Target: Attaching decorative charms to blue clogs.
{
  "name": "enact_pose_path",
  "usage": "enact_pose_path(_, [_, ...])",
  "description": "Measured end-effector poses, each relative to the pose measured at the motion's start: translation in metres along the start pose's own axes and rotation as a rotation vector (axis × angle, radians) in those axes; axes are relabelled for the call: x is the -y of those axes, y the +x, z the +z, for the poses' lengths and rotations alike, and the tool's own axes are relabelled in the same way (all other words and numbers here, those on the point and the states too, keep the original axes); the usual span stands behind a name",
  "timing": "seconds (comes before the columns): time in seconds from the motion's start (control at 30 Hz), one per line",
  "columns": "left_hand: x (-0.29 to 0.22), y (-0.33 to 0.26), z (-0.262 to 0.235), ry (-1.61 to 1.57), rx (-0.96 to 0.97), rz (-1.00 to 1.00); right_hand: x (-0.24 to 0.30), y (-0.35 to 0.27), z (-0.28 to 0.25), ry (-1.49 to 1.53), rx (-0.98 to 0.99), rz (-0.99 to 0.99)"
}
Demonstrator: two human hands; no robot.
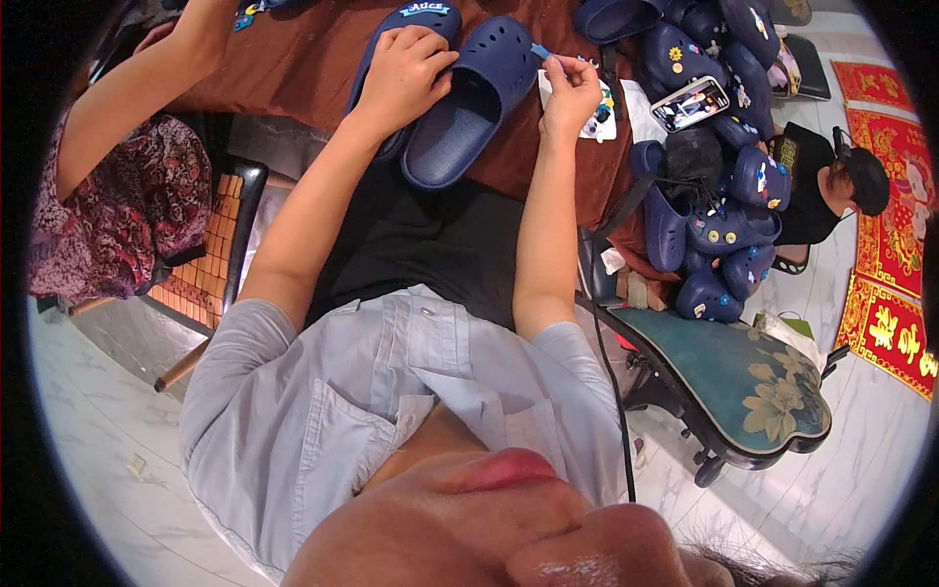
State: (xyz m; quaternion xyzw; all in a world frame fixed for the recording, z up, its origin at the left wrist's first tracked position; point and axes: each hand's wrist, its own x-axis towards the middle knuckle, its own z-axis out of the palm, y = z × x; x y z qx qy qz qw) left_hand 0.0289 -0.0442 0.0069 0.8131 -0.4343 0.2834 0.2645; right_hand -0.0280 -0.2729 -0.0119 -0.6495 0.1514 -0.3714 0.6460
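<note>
Two navy clogs with holes in their toes lie side by side before me. The left clog [427, 17] carries a light blue name charm on its toe. My left hand [406, 78] lies over that clog with its fingers curled down, the fingertips close to the opening of the right clog [458, 132]. Between the thumb and forefinger of my right hand [570, 96] is a small blue shoe charm [540, 51], close beside the right clog's toe. Under and beside that hand, a white sheet [599, 125] bears several small charms.
A brown cloth [284, 83] covers the table. On the right are a phone [691, 104] and a heap of decorated navy clogs [736, 227]. Another person's arm [137, 108] reaches in at the left. A green padded chair [719, 367] stands at the lower right; another person is at far right.
</note>
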Motion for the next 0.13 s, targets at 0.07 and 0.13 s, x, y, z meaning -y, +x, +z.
enact_pose_path(0.07, [0.0001,-0.0006,0.0000,-0.001,0.001,-0.001,-0.0026,0.0005,0.0004,0.002,0.006,-0.025])
enact_pose_path(0.13, [0.0010,-0.0013,0.0014,0.005,0.015,-0.007,-0.0046,0.0009,0.0014,0.090,0.028,-0.030])
